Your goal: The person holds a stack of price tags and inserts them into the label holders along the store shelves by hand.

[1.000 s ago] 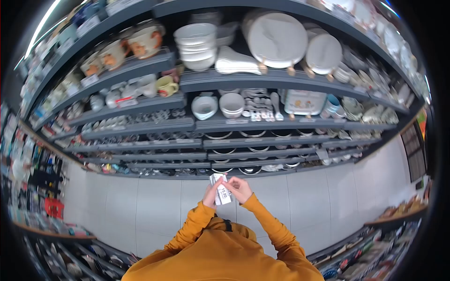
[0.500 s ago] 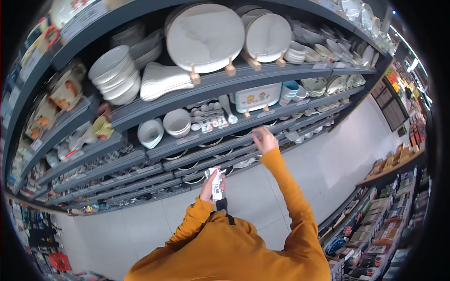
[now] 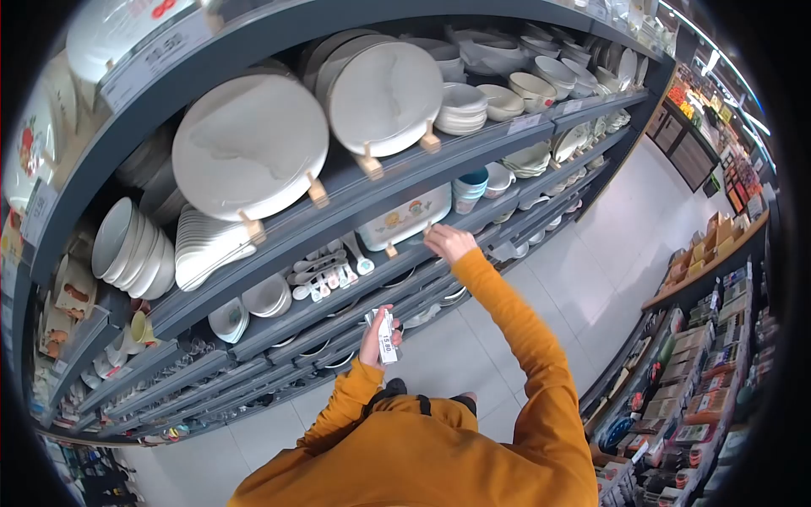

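Observation:
My left hand (image 3: 372, 340) is closed around a stack of white price tags (image 3: 387, 336), the top one printed 15.80. Further right and higher, my right hand (image 3: 450, 243) is at the edge of a shelf, by the lower right corner of a white rectangular tray (image 3: 407, 218) with a cartoon print. Its fingers are bent together near the tray's small wooden stand; whether they hold anything is too small to tell. Blue cups (image 3: 470, 189) stand right of the tray, and small spoons (image 3: 328, 272) lie to its left.
Large white plates (image 3: 250, 144) on wooden stands and stacked bowls (image 3: 127, 245) fill the shelf above. Grey shelves (image 3: 279, 329) run below, over a tiled floor (image 3: 498, 325). Packed racks (image 3: 693, 380) stand at the right. Feet show below my hands.
The view has turned and moved right along the shelves. My right hand has left the price tags and reached out to the shelf edge by the tray. My left hand keeps the tags.

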Tool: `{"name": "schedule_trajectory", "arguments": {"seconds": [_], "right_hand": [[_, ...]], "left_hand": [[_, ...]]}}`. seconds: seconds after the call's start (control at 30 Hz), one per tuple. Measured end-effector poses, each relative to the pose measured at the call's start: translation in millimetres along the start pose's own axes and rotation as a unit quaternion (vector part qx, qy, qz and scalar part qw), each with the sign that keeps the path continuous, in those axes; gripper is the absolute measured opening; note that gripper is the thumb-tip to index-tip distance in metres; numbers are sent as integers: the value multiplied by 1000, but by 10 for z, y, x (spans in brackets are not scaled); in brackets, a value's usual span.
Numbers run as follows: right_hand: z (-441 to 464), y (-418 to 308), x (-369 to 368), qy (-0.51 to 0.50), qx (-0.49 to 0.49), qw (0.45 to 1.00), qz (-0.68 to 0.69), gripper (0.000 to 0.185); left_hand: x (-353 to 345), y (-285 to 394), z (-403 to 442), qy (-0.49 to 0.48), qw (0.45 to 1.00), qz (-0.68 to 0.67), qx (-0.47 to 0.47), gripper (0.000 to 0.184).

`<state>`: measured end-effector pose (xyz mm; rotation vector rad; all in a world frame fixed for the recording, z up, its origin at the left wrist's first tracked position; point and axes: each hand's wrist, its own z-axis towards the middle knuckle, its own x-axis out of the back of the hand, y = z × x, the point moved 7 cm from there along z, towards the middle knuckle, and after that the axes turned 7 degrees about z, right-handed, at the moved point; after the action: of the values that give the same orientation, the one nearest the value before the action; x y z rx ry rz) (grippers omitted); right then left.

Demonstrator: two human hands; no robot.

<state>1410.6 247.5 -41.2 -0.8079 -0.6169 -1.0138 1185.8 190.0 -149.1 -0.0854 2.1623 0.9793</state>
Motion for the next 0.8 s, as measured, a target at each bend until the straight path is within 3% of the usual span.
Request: {"name": "schedule_trajectory", "arguments": {"seconds": [0.07, 0.13, 0.17, 0.2, 0.27, 0.3, 0.37, 0.5, 0.6, 0.63, 0.67, 0.7, 0.8], "right_hand": [[-91, -142, 319, 55, -26, 996, 60, 11], [-326, -110, 418, 19, -165, 964, 208, 15], [-530, 6, 289, 36, -197, 920, 336, 15], [-808, 130, 9, 0, -249, 836, 489, 14], [-1142, 83, 116, -71, -321, 748, 577, 13], [-1274, 110, 167, -89, -283, 760, 578, 13], [-1580, 331, 267, -161, -282, 778, 538, 14], [-1673, 988, 984, -169, -211, 832, 485, 24], [-1006, 1535, 2175, -68, -134, 941, 302, 19], [-732, 1745, 2539, -3, -124, 949, 289, 17], [-450, 1909, 2924, 29, -126, 979, 161, 16], [-214, 2113, 3184, 125, -58, 979, 148, 15], [352, 2522, 3608, 135, -70, 988, 13, 18]], "left_hand": [[-108, -3, 136, 9, 999, 13, -28, 38], [-286, -76, 224, 46, 997, 24, -50, 38], [-384, -126, 267, 64, 996, 28, -62, 39], [-491, -201, 334, 70, 995, 39, -64, 40], [-867, -416, 438, 62, 993, 72, -71, 35], [-1114, -547, 440, 78, 993, 72, -57, 36], [-1356, -882, 584, -14, 991, 121, -56, 35], [-1930, -1415, 725, -2, 998, 40, -40, 34], [-2273, -1693, 778, -9, 999, 32, -27, 36], [-2377, -1768, 768, -16, 999, 38, -20, 36], [-2490, -1817, 770, -22, 998, 47, -30, 38], [-2568, -1869, 794, -27, 999, 34, -29, 38], [-2752, -2036, 848, -48, 999, -5, -21, 38]]}}
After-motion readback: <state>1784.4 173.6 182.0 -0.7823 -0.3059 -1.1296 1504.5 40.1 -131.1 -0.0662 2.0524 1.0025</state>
